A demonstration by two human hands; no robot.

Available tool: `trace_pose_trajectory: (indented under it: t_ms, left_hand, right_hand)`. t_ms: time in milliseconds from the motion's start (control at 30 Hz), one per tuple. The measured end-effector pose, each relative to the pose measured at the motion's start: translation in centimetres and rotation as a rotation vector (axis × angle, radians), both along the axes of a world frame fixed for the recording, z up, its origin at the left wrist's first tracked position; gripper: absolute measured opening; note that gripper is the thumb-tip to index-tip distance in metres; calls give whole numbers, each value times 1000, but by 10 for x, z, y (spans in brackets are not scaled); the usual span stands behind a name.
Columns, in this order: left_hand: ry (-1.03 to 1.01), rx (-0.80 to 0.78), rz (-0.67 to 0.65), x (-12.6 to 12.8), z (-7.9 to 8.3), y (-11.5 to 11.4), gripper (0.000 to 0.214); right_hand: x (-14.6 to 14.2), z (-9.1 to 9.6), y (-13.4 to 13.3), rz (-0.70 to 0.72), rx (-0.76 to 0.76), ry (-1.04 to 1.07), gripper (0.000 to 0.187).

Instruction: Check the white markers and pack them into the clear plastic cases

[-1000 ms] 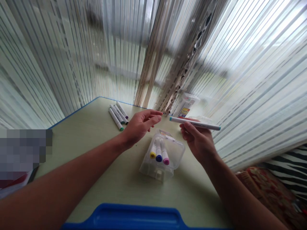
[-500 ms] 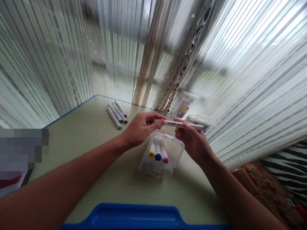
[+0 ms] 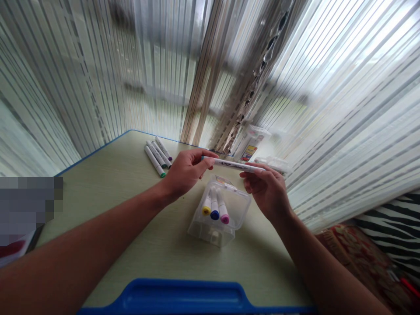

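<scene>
A white marker (image 3: pixel 234 165) with a teal end is held level between my two hands, above the table. My left hand (image 3: pixel 188 170) pinches its teal end between thumb and fingers. The other end is in the closed fingers of my right hand (image 3: pixel 271 186), which cover that tip. Below the hands stands a clear plastic case (image 3: pixel 210 238) with its lid up. Inside it are a yellow-capped marker (image 3: pixel 206 209), a blue-capped marker (image 3: pixel 214 212) and a pink-capped marker (image 3: pixel 224 215).
Several white markers (image 3: pixel 157 154) lie at the back left of the table (image 3: pixel 108 192). A clear package (image 3: pixel 251 146) and a whitish plastic item (image 3: pixel 272 164) sit at the back right, near the strip curtain (image 3: pixel 157 65). A blue tray edge (image 3: pixel 185 297) borders the front.
The marker has shifted left with my left hand. My right hand now covers its right end, whose teal tip showed before.
</scene>
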State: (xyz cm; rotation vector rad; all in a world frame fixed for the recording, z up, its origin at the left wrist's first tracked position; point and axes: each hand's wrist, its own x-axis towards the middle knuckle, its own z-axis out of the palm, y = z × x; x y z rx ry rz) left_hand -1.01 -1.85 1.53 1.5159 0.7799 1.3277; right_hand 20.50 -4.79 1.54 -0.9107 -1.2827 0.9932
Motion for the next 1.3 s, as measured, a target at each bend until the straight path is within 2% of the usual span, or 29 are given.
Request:
trace_pose_trajectory:
  t_ms: [267,600,933,1300]
  left_hand:
    - [-7,-8,-50,0,1,-3,27]
    - [-50,-77,-80,0,-1,1,20]
    - [50,-9,-37,-1,1,-1,25]
    - [-11,-67,-71,-1,-1,0,21]
  right_hand:
    - [-1,-3,1,-1,-10,14,14]
    - [1,-3,3,24,-16,77,12]
    - [0,-4,3,36,-16,81,13]
    - [2,-3,2,69,2,96,16]
